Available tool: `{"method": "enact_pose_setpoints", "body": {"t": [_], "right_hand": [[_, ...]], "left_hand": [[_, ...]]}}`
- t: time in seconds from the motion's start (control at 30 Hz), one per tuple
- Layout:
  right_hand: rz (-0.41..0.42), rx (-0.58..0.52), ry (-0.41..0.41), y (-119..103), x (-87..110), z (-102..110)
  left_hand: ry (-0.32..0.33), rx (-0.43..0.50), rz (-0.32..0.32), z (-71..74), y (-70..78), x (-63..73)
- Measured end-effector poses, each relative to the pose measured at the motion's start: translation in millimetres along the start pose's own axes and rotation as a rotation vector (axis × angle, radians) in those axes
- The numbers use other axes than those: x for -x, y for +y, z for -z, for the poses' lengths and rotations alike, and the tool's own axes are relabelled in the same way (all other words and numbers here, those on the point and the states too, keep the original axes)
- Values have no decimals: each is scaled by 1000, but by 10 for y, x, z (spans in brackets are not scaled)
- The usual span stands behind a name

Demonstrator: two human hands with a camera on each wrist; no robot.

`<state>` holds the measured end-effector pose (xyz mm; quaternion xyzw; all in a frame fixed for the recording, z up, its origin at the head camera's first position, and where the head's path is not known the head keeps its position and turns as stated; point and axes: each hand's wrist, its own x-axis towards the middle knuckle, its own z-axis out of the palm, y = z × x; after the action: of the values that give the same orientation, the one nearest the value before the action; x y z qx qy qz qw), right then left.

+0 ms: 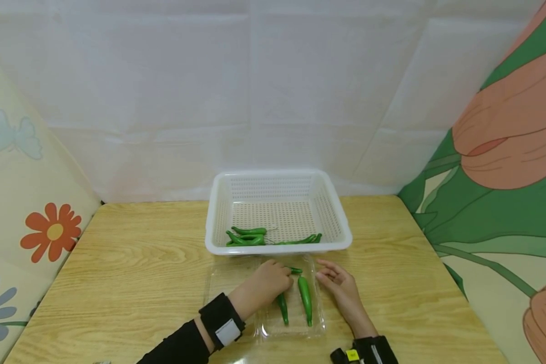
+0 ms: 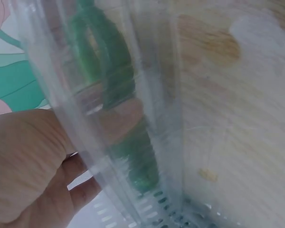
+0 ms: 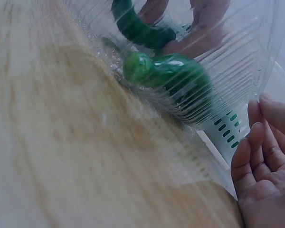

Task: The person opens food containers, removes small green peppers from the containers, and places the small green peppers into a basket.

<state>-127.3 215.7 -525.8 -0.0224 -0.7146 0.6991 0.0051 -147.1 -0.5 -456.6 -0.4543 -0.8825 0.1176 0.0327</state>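
A clear plastic clamshell box (image 1: 318, 328) lies on the table with several green chili peppers (image 1: 305, 301) in it. My left hand (image 1: 268, 280) reaches into the box from the left, and its curled fingers hold a chili pepper (image 3: 142, 31). In the left wrist view, the thumb (image 2: 126, 116) shows through the clear wall, against green peppers. My right hand (image 1: 343, 293) is at the box's right edge, fingers loosely bent. In the right wrist view, its fingertips (image 3: 255, 130) are right by the box's corner, with nothing seen between them.
Just behind the box stands a white perforated basket (image 1: 277, 249) with several more green chilies (image 1: 247, 238) along its near side. The wooden table (image 1: 141, 253) stretches to both sides. A white sheet hangs behind, and printed panels flank the table.
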Motion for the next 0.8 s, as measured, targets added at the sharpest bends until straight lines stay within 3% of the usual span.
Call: {"method": "enact_pose_setpoints", "body": {"t": [0.33,0.8], "right_hand": [[10,-6,3,4,-4,-3],[22,-7,-7,17,-10,6]], "left_hand": [[-3,-2,13,69,-27,31],[80,-10,-4,161,-57,76]]}}
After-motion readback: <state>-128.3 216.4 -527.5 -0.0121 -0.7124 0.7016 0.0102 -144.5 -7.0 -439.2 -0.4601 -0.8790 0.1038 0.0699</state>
